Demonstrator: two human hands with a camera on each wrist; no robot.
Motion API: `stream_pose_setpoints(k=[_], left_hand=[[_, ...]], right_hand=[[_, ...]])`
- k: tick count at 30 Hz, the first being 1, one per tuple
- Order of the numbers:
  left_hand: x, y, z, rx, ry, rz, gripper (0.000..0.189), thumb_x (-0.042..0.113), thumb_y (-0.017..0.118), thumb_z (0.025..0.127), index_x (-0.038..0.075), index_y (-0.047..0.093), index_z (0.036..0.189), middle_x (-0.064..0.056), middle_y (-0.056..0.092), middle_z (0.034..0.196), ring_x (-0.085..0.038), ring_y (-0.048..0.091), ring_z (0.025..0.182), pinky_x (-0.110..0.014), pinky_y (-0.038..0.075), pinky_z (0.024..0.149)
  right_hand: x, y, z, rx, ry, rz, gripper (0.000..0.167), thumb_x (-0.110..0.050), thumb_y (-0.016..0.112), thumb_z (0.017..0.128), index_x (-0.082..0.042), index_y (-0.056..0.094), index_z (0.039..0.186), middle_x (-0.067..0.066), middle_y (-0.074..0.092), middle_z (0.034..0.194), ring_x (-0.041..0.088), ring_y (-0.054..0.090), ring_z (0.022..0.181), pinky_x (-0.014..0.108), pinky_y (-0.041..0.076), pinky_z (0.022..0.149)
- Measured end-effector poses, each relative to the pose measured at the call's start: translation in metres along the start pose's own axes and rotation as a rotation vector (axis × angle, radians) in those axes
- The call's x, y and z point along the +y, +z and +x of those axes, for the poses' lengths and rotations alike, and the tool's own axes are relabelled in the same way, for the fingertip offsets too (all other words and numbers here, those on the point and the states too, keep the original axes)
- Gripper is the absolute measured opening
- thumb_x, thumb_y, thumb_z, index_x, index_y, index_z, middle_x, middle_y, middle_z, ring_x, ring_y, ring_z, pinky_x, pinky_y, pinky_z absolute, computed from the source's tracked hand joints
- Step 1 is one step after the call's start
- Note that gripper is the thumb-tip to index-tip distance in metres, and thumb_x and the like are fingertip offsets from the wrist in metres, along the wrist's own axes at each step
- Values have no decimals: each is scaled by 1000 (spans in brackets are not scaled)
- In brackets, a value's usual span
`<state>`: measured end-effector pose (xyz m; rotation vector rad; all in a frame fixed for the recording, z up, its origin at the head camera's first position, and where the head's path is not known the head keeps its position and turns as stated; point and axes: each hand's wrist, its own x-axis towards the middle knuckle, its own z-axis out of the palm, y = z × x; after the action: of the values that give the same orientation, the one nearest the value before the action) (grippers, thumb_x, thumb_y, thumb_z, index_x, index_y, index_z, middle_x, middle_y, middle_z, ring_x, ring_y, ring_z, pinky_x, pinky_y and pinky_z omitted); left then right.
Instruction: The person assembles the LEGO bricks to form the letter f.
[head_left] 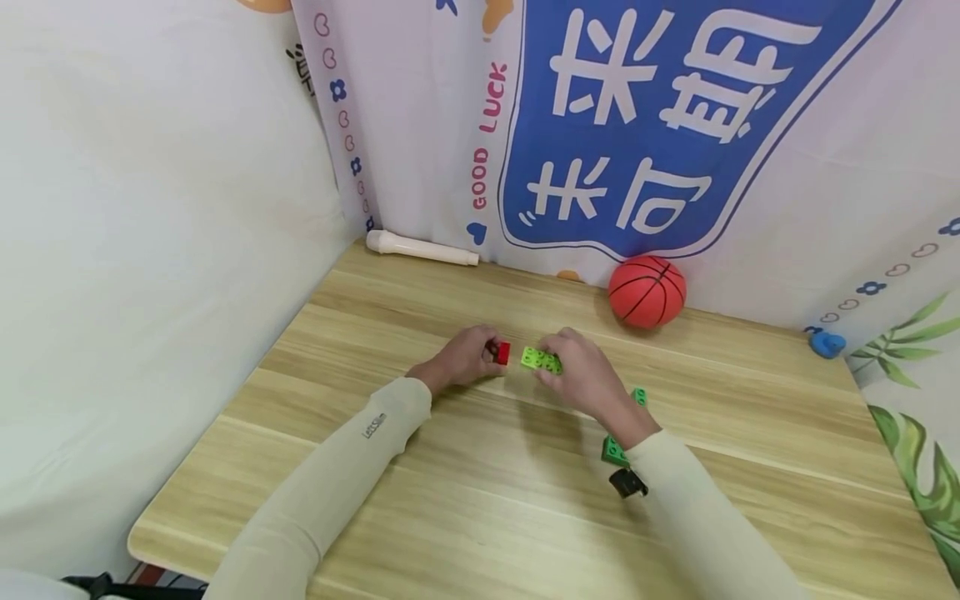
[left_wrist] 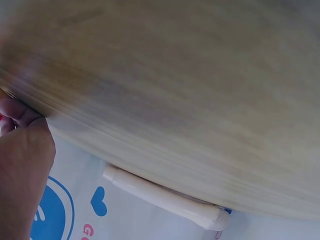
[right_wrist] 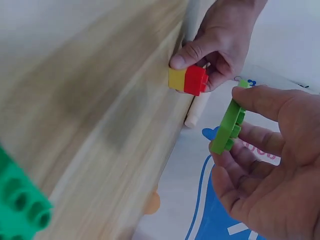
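Note:
My left hand [head_left: 465, 354] pinches a small stack of toy building bricks between thumb and fingers. In the right wrist view a red brick [right_wrist: 195, 80] with studs is joined to a yellow brick [right_wrist: 177, 79]. Across a small gap, my right hand [head_left: 581, 371] grips a long lime-green building brick [head_left: 542, 360] by its end, studs showing. Under and beside the right forearm lie a green brick [head_left: 615, 452] and a smaller green piece [head_left: 640, 396], both partly hidden. The left wrist view catches only the left hand's edge and mostly table.
At the table's back edge lie a white microphone-shaped stick [head_left: 423, 248] and a red basketball [head_left: 647, 292]. A small blue object [head_left: 827, 343] sits at the far right corner. A printed cloth [head_left: 420, 125] hangs right behind the wooden table [head_left: 360, 333].

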<state>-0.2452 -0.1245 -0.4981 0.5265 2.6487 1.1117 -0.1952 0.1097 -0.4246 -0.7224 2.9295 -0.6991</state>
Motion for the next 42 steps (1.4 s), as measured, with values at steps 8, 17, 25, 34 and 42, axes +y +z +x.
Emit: stream_pose_setpoints(k=[8,17,25,34,42], left_hand=[[0,-1,4,12,30,10,30,14,87,92,2,69,113,-10,72,109,-14,65,91,-23,55,81],[1,2,5,-4,43,69,32,19,86,94,5,69,118,-8,70,110,-16,63,95,-29,54,85],[3,2,4,4,47,106,40,22,86,94,5,70,126,-11,72,123,-22,67,110,-40,55,101],[4,1,3,8,50,103,39,20,87,93,3,71,123,-13,73,122,-24,68,111,-41,56,102],[-1,-1,0,6,33,101,38,22,87,94,4,70,122,-11,72,119,-21,67,106,-39,56,98]], right_hand=[[-9,4,30,32,-60,29,35,-17,84,95,-4,75,126,14,71,118,26,65,102,44,58,90],[-6,19,48,-7,-67,38,31,-13,86,92,-5,77,121,13,72,116,27,67,104,46,58,95],[-1,26,54,-37,-50,65,32,-12,85,93,-7,79,124,13,73,119,28,69,108,47,59,97],[-3,28,56,-30,-26,82,31,-12,86,92,-7,80,121,13,74,117,28,69,109,46,59,98],[-4,32,59,-33,-7,114,29,-11,87,91,-6,81,119,13,75,117,27,68,110,46,58,97]])
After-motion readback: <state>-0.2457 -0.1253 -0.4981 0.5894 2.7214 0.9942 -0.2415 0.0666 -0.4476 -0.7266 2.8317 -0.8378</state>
